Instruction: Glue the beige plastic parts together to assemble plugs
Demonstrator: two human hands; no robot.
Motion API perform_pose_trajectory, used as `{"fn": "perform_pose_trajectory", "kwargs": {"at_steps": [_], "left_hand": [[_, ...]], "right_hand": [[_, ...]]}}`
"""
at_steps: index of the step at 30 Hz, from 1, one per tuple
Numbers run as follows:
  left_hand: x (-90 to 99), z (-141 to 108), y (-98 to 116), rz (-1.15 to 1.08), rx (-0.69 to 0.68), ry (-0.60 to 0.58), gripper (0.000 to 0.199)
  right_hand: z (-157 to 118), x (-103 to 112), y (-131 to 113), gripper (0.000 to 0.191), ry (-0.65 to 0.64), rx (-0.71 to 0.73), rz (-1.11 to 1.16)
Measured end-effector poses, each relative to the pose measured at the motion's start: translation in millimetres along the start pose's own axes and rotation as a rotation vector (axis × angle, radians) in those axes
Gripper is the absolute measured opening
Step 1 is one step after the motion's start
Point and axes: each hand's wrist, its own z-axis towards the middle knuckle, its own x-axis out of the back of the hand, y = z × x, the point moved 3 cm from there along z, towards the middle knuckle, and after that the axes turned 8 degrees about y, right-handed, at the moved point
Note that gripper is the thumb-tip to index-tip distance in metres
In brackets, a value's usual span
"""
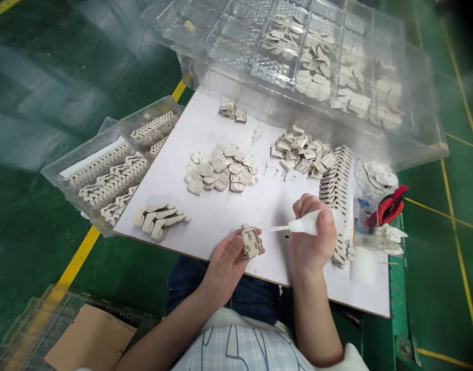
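Note:
My left hand holds a small beige plastic part upright over the near edge of the white board. My right hand grips a small white glue bottle; its thin nozzle points left, with the tip just short of the part. A loose pile of flat beige pieces lies in the board's middle. Another pile of ribbed pieces lies further right. A fanned row of finished pieces rests near the board's left corner.
A clear tray at the left holds rows of stacked parts. A big clear compartment box with more parts stands at the back. A stacked column of parts and red-handled cutters lie at the right. Green floor surrounds the board.

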Motion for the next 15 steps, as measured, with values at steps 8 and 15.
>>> {"fn": "perform_pose_trajectory", "kwargs": {"at_steps": [8, 15], "left_hand": [[0.0, 0.4, -2.1, 0.024, -0.001, -0.027, 0.048], [0.1, 0.7, -2.3, 0.01, 0.013, -0.022, 0.048]], "right_hand": [[-11.9, 4.4, 1.6, 0.054, -0.072, 0.104, -0.177], [-13.2, 2.4, 2.7, 0.053, -0.091, 0.13, -0.213]]}}
